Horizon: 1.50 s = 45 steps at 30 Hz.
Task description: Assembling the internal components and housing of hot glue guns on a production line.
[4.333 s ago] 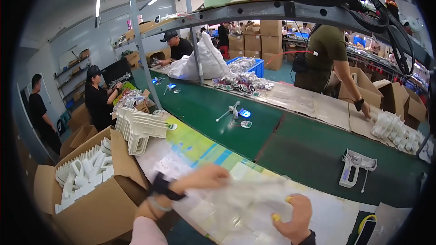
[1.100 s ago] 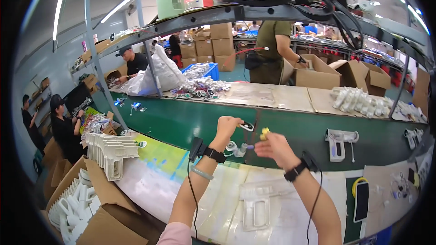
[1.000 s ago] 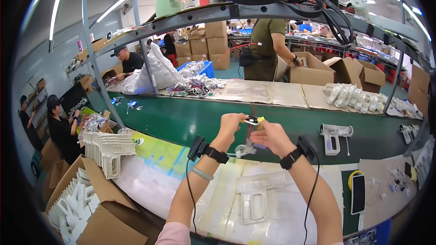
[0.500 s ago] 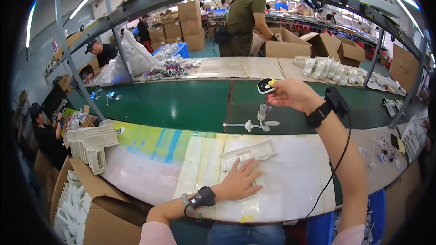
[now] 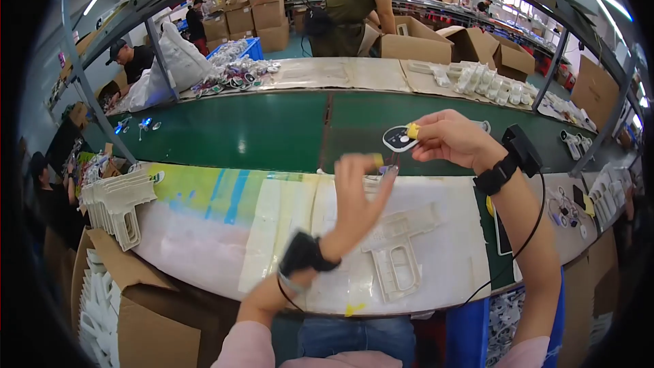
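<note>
My right hand [image 5: 446, 140] pinches a small rounded panel [image 5: 396, 139], black-faced with a white rim, above the green belt. A yellow piece shows at its fingertips. Thin wires run down from the panel toward a small pale part, mostly hidden behind my left hand [image 5: 355, 197]. That hand is raised and blurred, thumb and fingers apart around the pale part; contact cannot be made out. Below it on the white work surface lies an off-white gun-shaped plastic shell half [image 5: 397, 262], its hollow handle pointing toward me.
Stacked gun-shaped shells [image 5: 119, 204] stand at the left, above a cardboard box [image 5: 160, 327] of white parts. A green conveyor belt [image 5: 252, 126] crosses beyond the work surface. A blue bin [image 5: 466, 330] sits at lower right. Clear plastic parts [image 5: 487, 82] lie far right; people work beyond.
My left hand has lifted off the shell and moved up toward the wired part, uncovering the shell. The panel in my right hand has come slightly nearer. The head view has shifted.
</note>
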Tool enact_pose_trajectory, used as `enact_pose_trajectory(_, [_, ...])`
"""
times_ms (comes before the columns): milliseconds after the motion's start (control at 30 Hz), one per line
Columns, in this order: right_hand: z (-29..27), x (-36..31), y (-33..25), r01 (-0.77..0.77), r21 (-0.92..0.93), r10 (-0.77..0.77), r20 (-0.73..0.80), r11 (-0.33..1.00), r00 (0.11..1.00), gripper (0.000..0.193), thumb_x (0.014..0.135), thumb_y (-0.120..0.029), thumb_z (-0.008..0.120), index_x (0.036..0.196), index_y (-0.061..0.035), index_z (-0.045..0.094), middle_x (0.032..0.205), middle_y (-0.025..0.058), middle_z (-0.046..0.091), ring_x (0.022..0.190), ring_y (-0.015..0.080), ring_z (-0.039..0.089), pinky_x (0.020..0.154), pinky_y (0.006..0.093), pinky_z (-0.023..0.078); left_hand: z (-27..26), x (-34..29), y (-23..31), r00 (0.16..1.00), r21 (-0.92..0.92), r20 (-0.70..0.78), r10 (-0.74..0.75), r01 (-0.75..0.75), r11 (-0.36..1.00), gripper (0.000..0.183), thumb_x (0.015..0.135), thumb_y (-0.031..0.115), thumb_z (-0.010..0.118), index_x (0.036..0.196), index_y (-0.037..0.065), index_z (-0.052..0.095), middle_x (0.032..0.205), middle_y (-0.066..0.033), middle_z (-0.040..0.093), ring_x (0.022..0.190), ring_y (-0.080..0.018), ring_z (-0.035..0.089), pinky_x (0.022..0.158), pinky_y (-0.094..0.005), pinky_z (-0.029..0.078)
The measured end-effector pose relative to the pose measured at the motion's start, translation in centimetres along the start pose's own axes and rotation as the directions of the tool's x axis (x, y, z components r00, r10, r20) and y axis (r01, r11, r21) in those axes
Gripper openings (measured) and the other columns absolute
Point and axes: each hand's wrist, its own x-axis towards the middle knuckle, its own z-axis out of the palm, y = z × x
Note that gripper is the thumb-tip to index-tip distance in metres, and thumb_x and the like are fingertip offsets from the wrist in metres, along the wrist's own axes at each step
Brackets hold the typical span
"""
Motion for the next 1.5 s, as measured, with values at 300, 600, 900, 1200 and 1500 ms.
enact_pose_trajectory(300, [-0.9,-0.7,-1.3,0.085,0.176,-0.090,0.019,0.981,0.996,0.020,0.095,-0.014,0.057,0.106,0.0035,0.062,0.087,0.0150,0.068,0.071,0.0175,0.068,0.065,0.0264,0.058,-0.9,11.8,-1.2,0.869,-0.461,0.491,-0.068,0.325,0.826,0.014,0.084,0.008,0.073,0.094,0.000,0.067,0.089,-0.0046,0.067,0.084,-0.0146,0.066,0.074,-0.0275,0.051])
enact_pose_trajectory(600, [-1.6,-0.5,-0.4,0.102,0.319,-0.081,-0.080,0.942,0.994,0.017,0.093,-0.015,0.060,0.102,-0.0010,0.062,0.078,0.0066,0.067,0.065,0.0147,0.065,0.058,0.0252,0.055,-4.6,12.8,-2.8,0.936,0.247,0.141,0.323,-0.349,0.904,0.012,0.086,0.011,0.069,0.091,0.003,0.062,0.085,-0.0103,0.066,0.071,-0.0234,0.065,0.062,-0.0329,0.050])
enact_pose_trajectory(900, [2.5,-0.6,9.8,-0.012,-0.182,-0.017,-0.154,0.983,0.988,0.018,0.092,-0.018,0.065,0.087,-0.0008,0.060,0.058,0.0041,0.061,0.042,0.0101,0.058,0.035,0.0229,0.044,-6.4,-1.1,0.1,-0.016,0.122,0.968,-0.250,0.902,0.415,0.047,0.097,0.016,0.059,0.134,-0.004,0.038,0.102,-0.0179,0.070,0.078,-0.0193,0.070,0.064,-0.0319,0.058])
enact_pose_trajectory(1200, [6.9,-2.8,14.1,0.147,-0.911,-0.433,-0.038,0.385,0.901,0.018,0.083,-0.012,0.069,0.087,0.0031,0.060,0.054,0.0113,0.059,0.046,0.0200,0.059,0.047,0.0345,0.043,-9.4,-8.4,-0.5,0.288,-0.036,0.937,-0.197,0.641,0.766,0.058,0.091,0.018,0.069,0.139,-0.001,0.042,0.118,-0.0159,0.057,0.094,-0.0259,0.065,0.078,-0.0318,0.053])
enact_pose_trajectory(1500, [9.9,-1.3,16.6,0.066,-0.562,-0.115,-0.052,0.824,0.992,0.011,0.090,-0.008,0.064,0.089,-0.0004,0.057,0.057,0.0122,0.061,0.042,0.0174,0.053,0.043,0.0318,0.038,-6.1,-9.8,-6.6,0.773,0.039,0.616,-0.153,0.164,0.986,0.064,0.073,0.020,0.083,0.123,-0.004,0.051,0.115,-0.0192,0.051,0.105,-0.0363,0.051,0.091,-0.0408,0.045])
